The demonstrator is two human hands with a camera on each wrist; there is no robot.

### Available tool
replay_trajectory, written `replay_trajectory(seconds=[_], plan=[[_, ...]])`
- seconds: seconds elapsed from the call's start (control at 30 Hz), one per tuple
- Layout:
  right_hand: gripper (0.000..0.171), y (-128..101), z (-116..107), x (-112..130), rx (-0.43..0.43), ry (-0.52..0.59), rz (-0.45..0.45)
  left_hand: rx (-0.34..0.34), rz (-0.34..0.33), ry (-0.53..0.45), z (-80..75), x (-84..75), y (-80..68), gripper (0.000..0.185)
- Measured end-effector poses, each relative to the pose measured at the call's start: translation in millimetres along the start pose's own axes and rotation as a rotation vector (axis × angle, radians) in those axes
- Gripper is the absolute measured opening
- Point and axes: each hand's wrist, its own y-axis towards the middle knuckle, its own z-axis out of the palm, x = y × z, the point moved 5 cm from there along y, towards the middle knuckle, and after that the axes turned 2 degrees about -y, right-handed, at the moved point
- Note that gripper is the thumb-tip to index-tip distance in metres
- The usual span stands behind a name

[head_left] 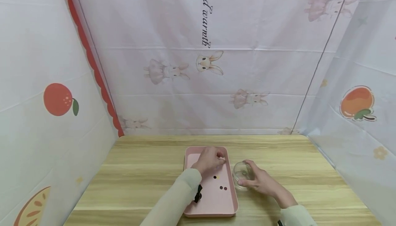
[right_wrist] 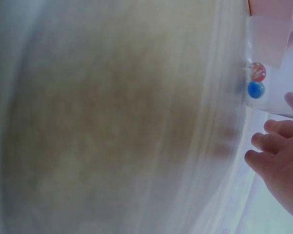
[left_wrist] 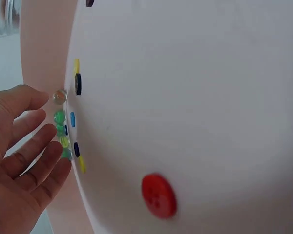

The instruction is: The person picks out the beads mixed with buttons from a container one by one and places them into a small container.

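Observation:
In the head view my left hand (head_left: 208, 159) reaches into the far part of a pink tray (head_left: 216, 203), close to its right wall. Its fingers are loosely bent in the left wrist view, with no object in them. Just past the fingertips, several glass marbles (left_wrist: 59, 117), green, yellowish and clear-orange, line the tray wall. My right hand (head_left: 263, 182) grips a clear round container (head_left: 239, 171) right beside the tray, thumb on the near side. Inside it, the right wrist view shows a blue marble (right_wrist: 256, 89) and a red-and-white marble (right_wrist: 258, 72).
Several small buttons are scattered on the tray floor, including a red button (left_wrist: 158, 196), a light blue button (left_wrist: 73, 119) and a black button (left_wrist: 78, 84). The tray stands on a wood-grain table (head_left: 142, 178), with printed cloth (head_left: 173, 112) hanging behind and at both sides.

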Motion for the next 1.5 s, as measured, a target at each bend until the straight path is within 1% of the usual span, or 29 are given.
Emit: replay_trajectory(seconds=[0.13, 0.2, 0.27, 0.37, 0.43, 0.5, 0.6, 0.67, 0.77, 0.9, 0.97, 1.1, 1.23, 1.37, 1.5], plan=[[0.093, 0.0, -0.5, 1.9, -0.002, -0.001, -0.001, -0.014, 0.042, 0.040, 1.7, -1.0, 0.8, 0.007], [0.093, -0.1, -0.6, 2.3, -0.002, 0.002, 0.000, -0.021, 0.052, 0.049, 2.4, -0.9, 1.3, 0.009], [0.093, -0.1, -0.7, 2.5, -0.001, 0.004, 0.001, -0.025, 0.056, 0.057, 2.9, -0.8, 1.5, 0.014], [0.093, -0.1, -0.6, 2.3, 0.001, 0.001, -0.001, -0.021, 0.062, 0.063, 4.5, -1.3, 1.9, 0.030], [0.093, 0.0, -0.7, 1.9, 0.000, -0.002, -0.005, -0.024, 0.071, 0.065, 5.5, -2.1, 2.4, 0.034], [0.093, 0.0, -0.5, 1.2, 0.000, -0.004, -0.008, -0.025, 0.081, 0.078, 6.9, -2.8, 3.1, 0.031], [0.092, 0.3, 0.4, -0.3, 0.002, -0.005, -0.010, -0.030, 0.092, 0.112, 9.5, -2.9, 4.2, 0.018], [0.092, 0.2, 1.0, -1.0, 0.004, -0.003, -0.007, -0.031, 0.098, 0.135, 12.0, -2.3, 5.0, 0.014], [0.091, -0.1, 1.5, -0.7, 0.003, -0.002, -0.005, -0.035, 0.098, 0.149, 15.1, 0.0, 6.1, 0.016], [0.091, -0.1, 1.1, 0.1, 0.001, 0.000, -0.003, -0.045, 0.099, 0.145, 14.9, 1.5, 6.5, 0.019], [0.091, 0.0, 0.7, 0.1, 0.002, 0.001, -0.003, -0.050, 0.094, 0.137, 13.6, 1.8, 6.0, 0.017], [0.092, 0.4, 0.5, 0.5, 0.001, -0.001, -0.006, -0.055, 0.065, 0.102, 9.7, 2.6, 2.4, 0.012], [0.092, 0.5, -0.4, 0.9, -0.003, -0.001, -0.003, -0.060, 0.046, 0.063, 5.4, 0.7, 0.2, 0.011], [0.092, 0.3, -0.3, 1.3, -0.003, -0.005, -0.001, -0.065, 0.051, 0.055, 1.7, -2.2, -0.5, 0.010], [0.093, 0.5, 1.0, 0.4, -0.002, 0.000, 0.004, -0.062, 0.072, 0.013, -1.6, -5.5, -2.7, 0.009]])
